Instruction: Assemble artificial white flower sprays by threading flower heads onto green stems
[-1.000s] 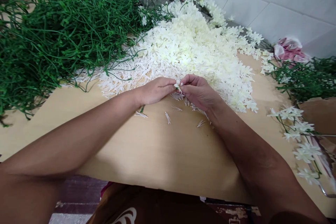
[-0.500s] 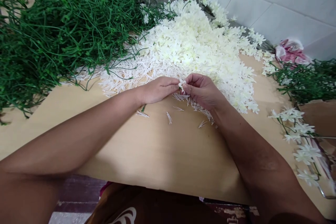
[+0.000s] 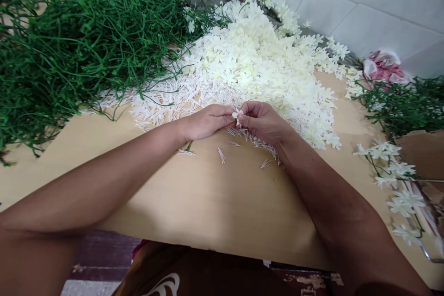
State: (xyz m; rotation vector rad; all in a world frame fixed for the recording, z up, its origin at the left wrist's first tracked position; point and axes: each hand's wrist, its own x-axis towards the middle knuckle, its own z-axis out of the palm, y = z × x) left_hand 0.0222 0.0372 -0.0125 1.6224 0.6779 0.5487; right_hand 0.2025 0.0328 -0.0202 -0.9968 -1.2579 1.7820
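Above the table's middle, my left hand [image 3: 211, 122] and my right hand [image 3: 262, 121] meet at the fingertips. A small white artificial flower [image 3: 237, 115] is pinched between the thumb and fingers of my right hand. My left hand is closed, thumb against fingers, beside the blossom. Below its wrist pokes the end of a green plastic stem [image 3: 189, 145]; the rest of that stem is hidden by the hand. Just beyond both hands lie a wide heap of white artificial flowers [image 3: 256, 51] and a layer of thin white stamens [image 3: 163, 101].
A big tangle of green plastic stems [image 3: 86, 41] covers the left side. At right are more green stems [image 3: 416, 106], finished-looking flower sprays [image 3: 404, 199], a cardboard box [image 3: 421, 155] and a pink-white plastic bag [image 3: 386, 68]. A tiled wall [image 3: 350, 4] bounds the back.
Both hands stay together, with the white flower still at the fingertips; its petals have turned slightly. The whole view has shifted a little.
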